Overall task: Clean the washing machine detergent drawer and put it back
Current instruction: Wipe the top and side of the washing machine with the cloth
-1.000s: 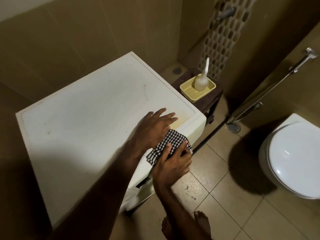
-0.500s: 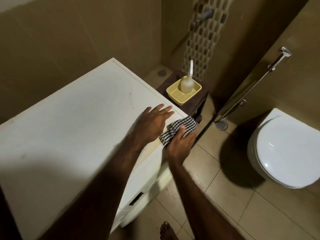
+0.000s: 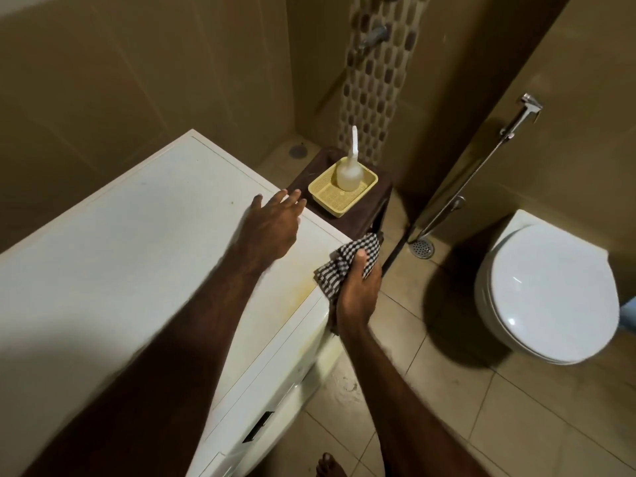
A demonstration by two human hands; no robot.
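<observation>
My left hand [image 3: 272, 228] lies flat and relaxed on the washing machine [image 3: 137, 253] while my right hand [image 3: 356, 297] grips the checked cloth [image 3: 347, 263] at its 3 o'clock corner; I judge I'm wiping down, and next must find the detergent drawer, unseen here.

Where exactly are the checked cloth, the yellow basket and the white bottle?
checked cloth [image 3: 346, 261]: head view, on the bunched fabric above the right hand's thumb.
yellow basket [image 3: 330, 197]: head view, on its bare mesh floor near the front.
white bottle [image 3: 349, 175]: head view, on its round body.
</observation>
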